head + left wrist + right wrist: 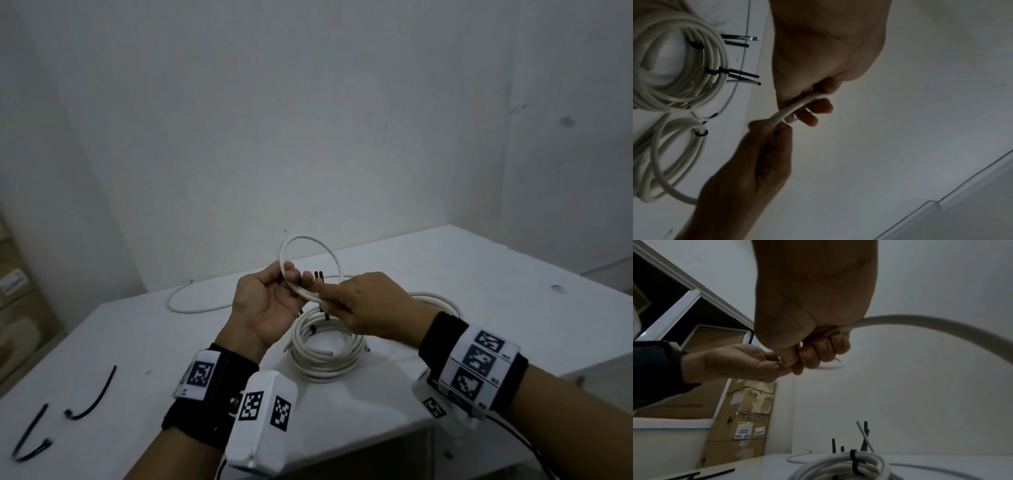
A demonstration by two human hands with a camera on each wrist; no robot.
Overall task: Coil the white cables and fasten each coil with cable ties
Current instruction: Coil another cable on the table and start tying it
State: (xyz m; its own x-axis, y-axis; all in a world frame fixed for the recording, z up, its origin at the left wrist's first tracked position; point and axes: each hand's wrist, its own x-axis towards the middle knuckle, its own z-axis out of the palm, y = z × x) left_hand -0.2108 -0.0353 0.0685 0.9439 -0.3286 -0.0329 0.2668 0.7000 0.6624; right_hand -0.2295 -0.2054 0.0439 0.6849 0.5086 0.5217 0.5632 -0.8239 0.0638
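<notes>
A white counter point(445, 274) stands against a bare wall. Left hand point(263, 308) and right hand point(366, 305) meet above its middle; the fingers point(813, 110) of each pinch the white cable point(308, 240) where one raised loop crosses itself. The cable appears light, smooth and springy, so the crossing is the point to grip. Its tail trails toward the far left corner. Bound coils point(329, 346) lie directly beneath; spare cable ties point(92, 397) lie near the left edge. The right side offers open room.
</notes>
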